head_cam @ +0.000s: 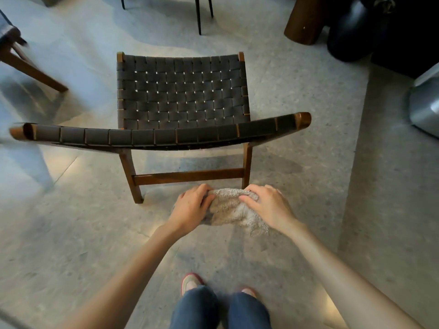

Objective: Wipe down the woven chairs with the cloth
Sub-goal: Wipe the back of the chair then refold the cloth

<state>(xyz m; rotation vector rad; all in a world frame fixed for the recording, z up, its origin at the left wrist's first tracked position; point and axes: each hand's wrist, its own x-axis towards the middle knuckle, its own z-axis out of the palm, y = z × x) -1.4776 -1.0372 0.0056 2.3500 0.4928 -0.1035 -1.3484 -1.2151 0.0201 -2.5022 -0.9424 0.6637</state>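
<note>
**Head view, standing behind the chair.** The speckled grey stone floor (71, 222) filled most of the frame. On it stood the low brown-wood chair with a dark woven-strap seat (183, 91), its back toward me. Its curved, strap-wrapped top rail (154, 135) was the part nearest me. A second wooden chair (28, 65) showed only in part at the left edge, blurred.

The crumpled beige terry cloth (228, 210) was held between both hands. It sat lower in the frame than the rail and touched no part of the chair. The left grip (190, 207) clasped the cloth's left end with its fingers curled over the fabric. The right grip (266, 205) held the right end, fingers curled over the upper edge. A loose corner hung beneath that wrist.

I judged the step in hand to be readying the cloth, gathering it into a pad, with wiping of this chair not yet begun. The next move called for carrying the cloth up and forward onto the top rail or seat. It would then need pressing flat and drawing along the straps, whose open gaps might snag the nap.
</note>
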